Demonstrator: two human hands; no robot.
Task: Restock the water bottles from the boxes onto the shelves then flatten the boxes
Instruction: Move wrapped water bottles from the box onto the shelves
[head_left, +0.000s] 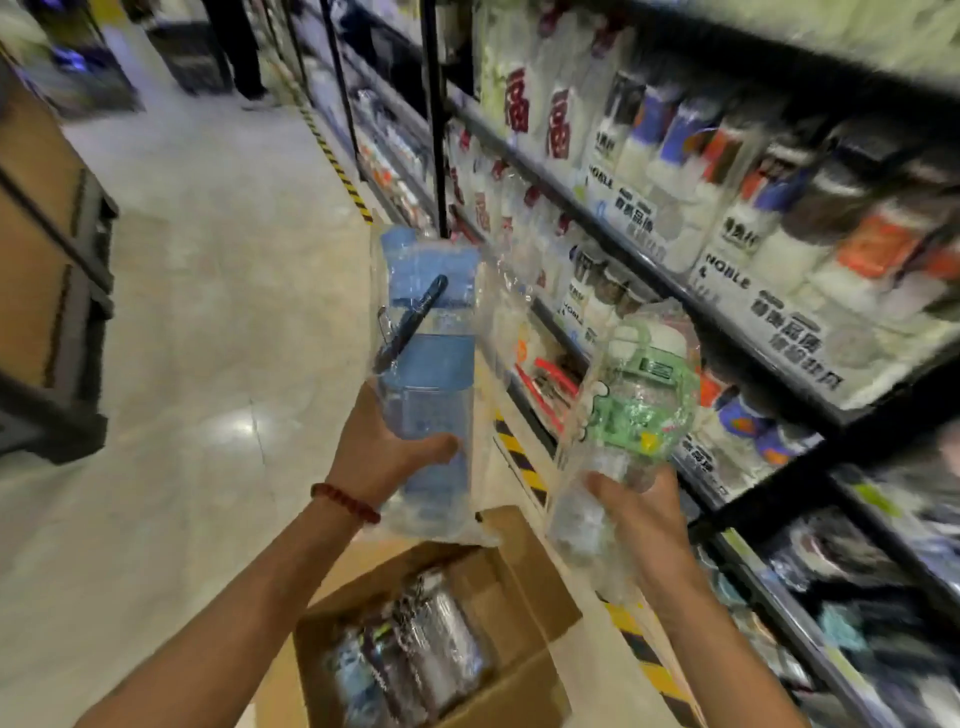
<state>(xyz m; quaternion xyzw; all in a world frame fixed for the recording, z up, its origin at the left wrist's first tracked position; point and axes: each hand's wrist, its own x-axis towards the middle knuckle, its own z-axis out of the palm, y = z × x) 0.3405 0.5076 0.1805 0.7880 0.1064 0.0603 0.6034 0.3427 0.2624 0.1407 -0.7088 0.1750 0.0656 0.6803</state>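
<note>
1. On the far left stands a brown cart (47, 270) with dark bars. It is well apart from the hands.
2. The floor (208, 312) is pale and shiny. A yellow and black stripe (337, 171) runs along it, just beside the shelves.
3. The left hand (387, 452) holds up a blue bottle (428, 364). The fingers curl round the lower part of the bottle and the thumb presses on its front. Most of the bottle sticks up above the hand. It is wrapped in a clear plastic bag, and a dark strap lies across its top half. A red bead bracelet (345, 501) sits on the wrist.
4. Under the two hands, on the floor, is an open box (519, 597). Its flaps stand up. More wrapped bottles (415, 654) lie inside it, close together.
5. The right hand (641, 519) holds a green and clear bottle (641, 410). It too is in a clear bag. The hand grips the bottle low down, with the thumb across the front. The green top, with its handle, pokes up above the hand and leans toward the shelves.
6. The two held bottles are near each other but do not touch.
7. On the right are the shelves (675, 291), dark and long. They are full of bottles and cups in clear packs. White tags with black words hang along the shelf edge. This side looks blurry.
</note>
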